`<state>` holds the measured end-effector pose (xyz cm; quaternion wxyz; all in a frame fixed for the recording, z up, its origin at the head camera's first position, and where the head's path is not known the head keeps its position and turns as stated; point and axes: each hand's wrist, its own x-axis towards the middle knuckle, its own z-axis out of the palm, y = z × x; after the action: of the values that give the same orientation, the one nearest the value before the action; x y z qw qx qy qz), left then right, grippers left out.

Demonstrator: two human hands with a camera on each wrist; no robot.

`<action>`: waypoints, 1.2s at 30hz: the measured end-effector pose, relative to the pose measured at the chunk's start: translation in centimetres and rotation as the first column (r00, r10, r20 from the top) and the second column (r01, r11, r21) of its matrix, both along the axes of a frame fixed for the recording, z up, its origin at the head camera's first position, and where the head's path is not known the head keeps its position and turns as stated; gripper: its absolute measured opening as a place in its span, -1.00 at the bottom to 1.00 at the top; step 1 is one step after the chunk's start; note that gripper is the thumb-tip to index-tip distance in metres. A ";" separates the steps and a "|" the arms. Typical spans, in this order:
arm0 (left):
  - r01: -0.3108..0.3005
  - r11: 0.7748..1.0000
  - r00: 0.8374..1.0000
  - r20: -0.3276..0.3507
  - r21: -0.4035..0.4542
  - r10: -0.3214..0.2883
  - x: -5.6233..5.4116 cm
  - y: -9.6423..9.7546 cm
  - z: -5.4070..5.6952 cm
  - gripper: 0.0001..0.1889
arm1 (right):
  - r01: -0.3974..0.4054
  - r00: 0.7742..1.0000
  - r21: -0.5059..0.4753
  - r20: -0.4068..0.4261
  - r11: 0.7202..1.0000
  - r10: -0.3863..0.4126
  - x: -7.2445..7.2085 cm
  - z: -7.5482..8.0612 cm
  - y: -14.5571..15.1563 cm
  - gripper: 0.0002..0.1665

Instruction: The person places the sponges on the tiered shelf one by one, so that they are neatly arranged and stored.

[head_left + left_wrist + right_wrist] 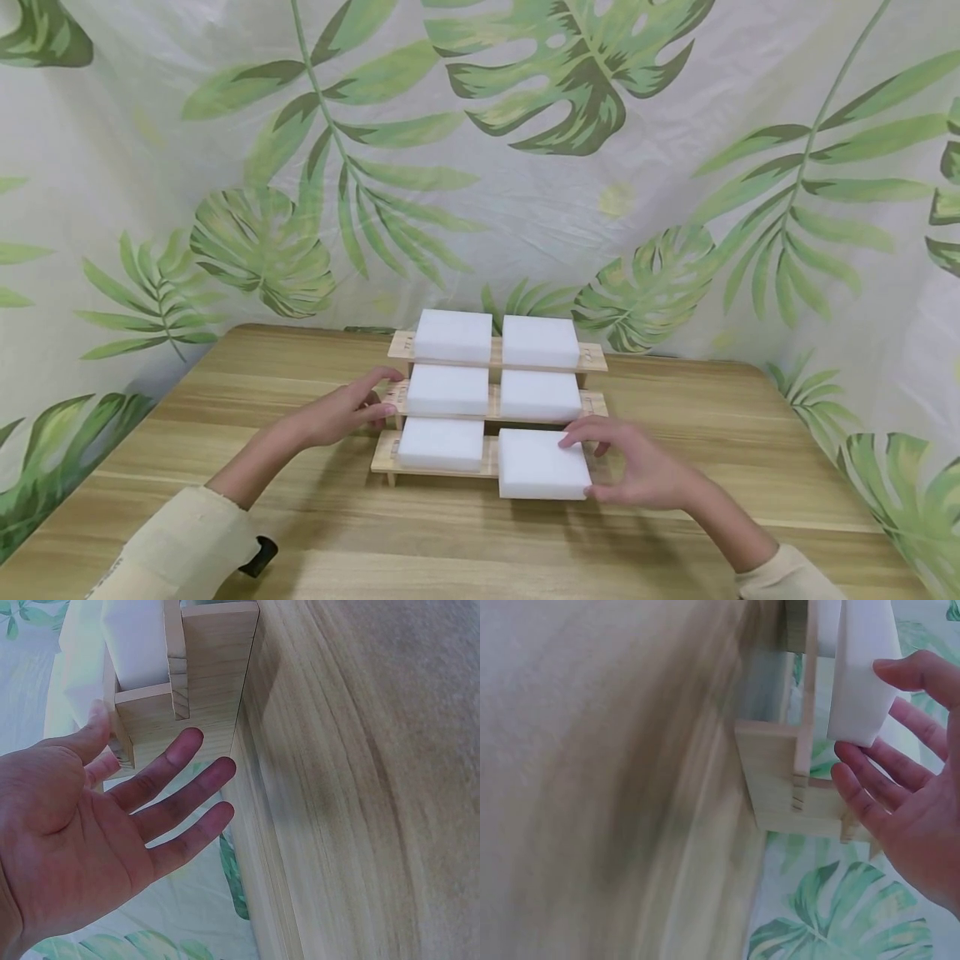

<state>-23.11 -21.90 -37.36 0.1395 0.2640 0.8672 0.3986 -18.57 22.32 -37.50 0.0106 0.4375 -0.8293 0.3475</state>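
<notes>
A three-tier wooden stand (491, 457) stands on the table, with two white foam-like blocks on each of the top and middle tiers. One more block (441, 442) sits on the left of the lowest tier. My right hand (637, 467) pinches another white block (543, 467) between thumb and fingers. That block is just above the right part of the lowest tier, and the right wrist view shows a gap beneath it. At the left end of the middle tier, my left hand (337, 412) grips the board with thumb and index finger, its other fingers (184, 799) stretched out.
The wood-grain table (420, 550) spreads around the stand. Behind it hangs a leaf-patterned cloth (540, 225). A black piece (258, 557) shows by the left sleeve (183, 533).
</notes>
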 end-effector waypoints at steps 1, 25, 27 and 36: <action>0.000 1.000 1.000 0.001 0.000 0.000 0.0 0.0 0.0 -0.47 | 0.005 1.000 0.008 -0.001 1.000 -0.005 0.0 -0.1 -0.1 -0.35; -0.006 1.000 1.000 0.018 0.005 0.006 0.0 0.1 0.3 -0.48 | 0.068 0.996 0.159 0.051 0.985 -0.077 0.6 0.7 -0.6 -0.55; -0.004 1.000 1.000 0.017 0.003 0.004 0.0 0.1 0.3 -0.48 | 0.053 0.994 0.151 0.083 0.987 -0.066 0.5 0.8 -0.7 -0.56; 0.007 1.000 1.000 0.011 0.000 -0.007 -0.1 0.0 0.3 -0.48 | 0.088 0.987 0.159 0.120 0.983 -0.108 0.6 1.0 -0.9 -0.56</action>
<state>-23.18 -21.89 -37.05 0.1454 0.2647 0.8654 0.3997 -18.01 21.43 -36.53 -0.0594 0.3724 -0.8730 0.3092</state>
